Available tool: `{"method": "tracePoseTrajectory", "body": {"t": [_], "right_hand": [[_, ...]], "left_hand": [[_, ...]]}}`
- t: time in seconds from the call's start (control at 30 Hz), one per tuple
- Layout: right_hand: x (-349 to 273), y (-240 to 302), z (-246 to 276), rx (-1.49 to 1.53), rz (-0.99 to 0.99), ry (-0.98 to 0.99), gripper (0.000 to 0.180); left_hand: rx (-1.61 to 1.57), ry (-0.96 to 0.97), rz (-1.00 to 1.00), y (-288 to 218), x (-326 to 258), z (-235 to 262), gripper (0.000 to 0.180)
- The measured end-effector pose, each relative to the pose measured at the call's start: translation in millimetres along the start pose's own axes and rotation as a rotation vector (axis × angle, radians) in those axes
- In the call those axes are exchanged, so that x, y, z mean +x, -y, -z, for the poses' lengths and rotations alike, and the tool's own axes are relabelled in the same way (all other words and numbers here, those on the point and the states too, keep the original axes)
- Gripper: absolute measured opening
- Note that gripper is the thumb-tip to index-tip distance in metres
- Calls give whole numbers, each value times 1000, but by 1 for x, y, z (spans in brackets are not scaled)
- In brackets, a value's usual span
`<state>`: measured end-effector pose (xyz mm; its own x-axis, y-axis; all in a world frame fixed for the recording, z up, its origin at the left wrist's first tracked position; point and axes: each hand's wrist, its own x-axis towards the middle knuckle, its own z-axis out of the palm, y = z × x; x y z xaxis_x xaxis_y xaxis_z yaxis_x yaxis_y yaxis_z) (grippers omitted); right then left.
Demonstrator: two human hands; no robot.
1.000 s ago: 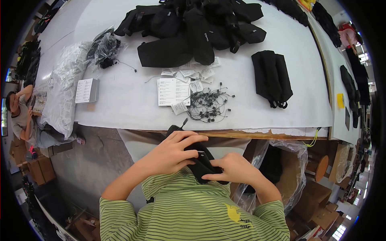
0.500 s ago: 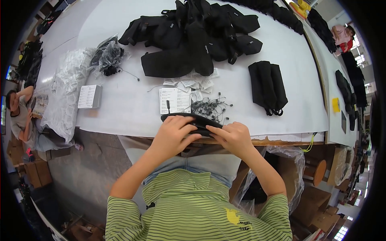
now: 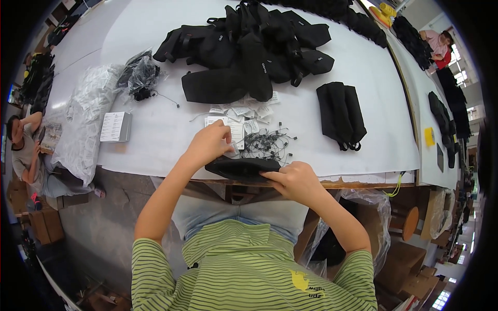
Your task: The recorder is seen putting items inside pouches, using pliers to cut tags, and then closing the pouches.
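My right hand (image 3: 294, 181) grips the right end of a black fabric pouch (image 3: 239, 169) at the table's near edge, thumb and fingers closed on it. Above the pouch's left end, my left hand (image 3: 211, 142) is raised with its fingers pinched together. Something small and pale shows at its fingertips, too small to name. Beside that hand lie a stack of white printed cards (image 3: 239, 127) and a tangle of black tag strings (image 3: 267, 144). Several small white labels (image 3: 251, 110) are scattered just beyond.
A heap of black pouches (image 3: 228, 78) covers the far middle of the table. Two black pouches (image 3: 342, 115) lie together at right. To the left are a card stack (image 3: 115, 126), a clear bag (image 3: 142, 75) and a large plastic bag of white labels (image 3: 85, 119). A person (image 3: 28, 150) sits at left.
My left hand has let go of the pouch and moved up and left to the cards and strings. The pouch has tipped and sunk slightly, still in my right hand.
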<state>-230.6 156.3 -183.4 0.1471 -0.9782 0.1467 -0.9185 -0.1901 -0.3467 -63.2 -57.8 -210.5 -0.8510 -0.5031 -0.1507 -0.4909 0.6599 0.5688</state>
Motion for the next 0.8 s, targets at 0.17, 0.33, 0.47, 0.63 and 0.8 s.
{"method": "tracePoseTrajectory", "body": {"t": [0.17, 0.33, 0.47, 0.63, 0.8], "right_hand": [[4, -7, -1, -34, 35, -171, 22], [7, -12, -5, -40, 48, -170, 25], [8, -5, -4, -32, 48, -205, 24], [-3, -9, -10, 12, -19, -296, 24], [-7, -5, -4, 18, -40, -234, 23]], "left_hand": [[-185, -270, -104, -33, -13, 27, 18], [-258, -364, -464, -58, -38, 15, 12], [-106, -295, -456, -48, -45, -10, 13], [-49, -293, -460, -54, -51, -18, 24], [-13, -222, -416, -54, -58, -22, 28]]}}
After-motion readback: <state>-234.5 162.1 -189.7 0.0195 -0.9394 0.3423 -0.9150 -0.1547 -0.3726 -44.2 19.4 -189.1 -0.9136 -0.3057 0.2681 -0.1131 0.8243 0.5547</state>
